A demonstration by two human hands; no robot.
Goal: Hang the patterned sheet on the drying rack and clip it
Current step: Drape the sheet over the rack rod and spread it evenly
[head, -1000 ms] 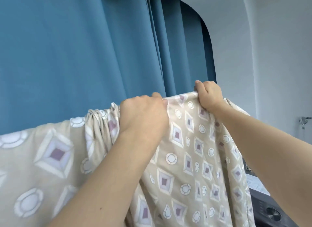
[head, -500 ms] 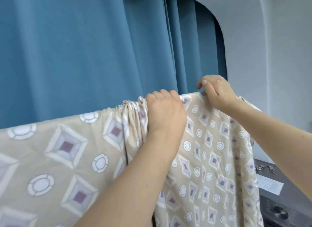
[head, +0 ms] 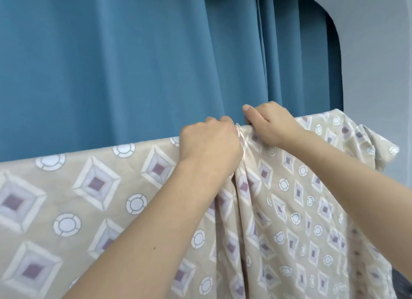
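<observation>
A beige patterned sheet (head: 93,187) with purple diamonds and white rings hangs over a high bar that the cloth hides completely. My left hand (head: 209,142) grips the sheet's top edge near the middle, where the fabric bunches into folds. Just to its right, my right hand (head: 270,125) grips the same top edge, fingers curled over it and thumb raised. The two hands sit close together, almost touching. No clip is visible.
A teal curtain (head: 133,60) hangs right behind the sheet. A pale wall (head: 376,53) fills the upper right. A dark object (head: 404,285) peeks out at the bottom right corner.
The sheet now lies smoother along the bar to the left. My right hand has slid left along the top edge toward my left hand, and the view has turned left.
</observation>
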